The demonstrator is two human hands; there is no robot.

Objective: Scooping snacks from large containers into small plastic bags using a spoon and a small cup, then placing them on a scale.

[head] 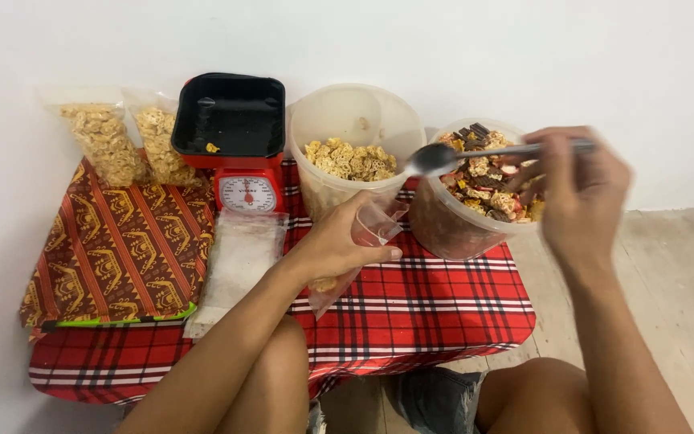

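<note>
The left hand [339,241] is closed around the mouth of a small clear plastic bag [367,241], thumb laid across its upper edge, fingers wrapped behind; the bag hangs down toward 7 o'clock over the red plaid cloth [435,309], with a few pale pieces visible at its bottom. The right hand [576,189] grips the handle of a metal spoon [443,157], fingers clenched about the shaft; the spoon lies nearly level, its bowl pointing toward 9 o'clock and held just above the bag's mouth, between the two tubs. Whether the bowl carries anything cannot be told. At 12 o'clock of the left hand stands a translucent tub [347,137] of pale yellow puffed snacks. At 3 o'clock of that tub, touching or just beside it, stands a second tub [459,225] filled with mixed brown, red and yellow snacks, directly beneath the right hand. At 9 o'clock of the first tub sits a red kitchen scale [246,189] bearing a black tray [230,112]. Two filled snack bags [134,141] lean against the wall beyond a patterned brown cloth [122,249]. A stack of empty clear bags [238,261] lies in front of the scale.
</note>
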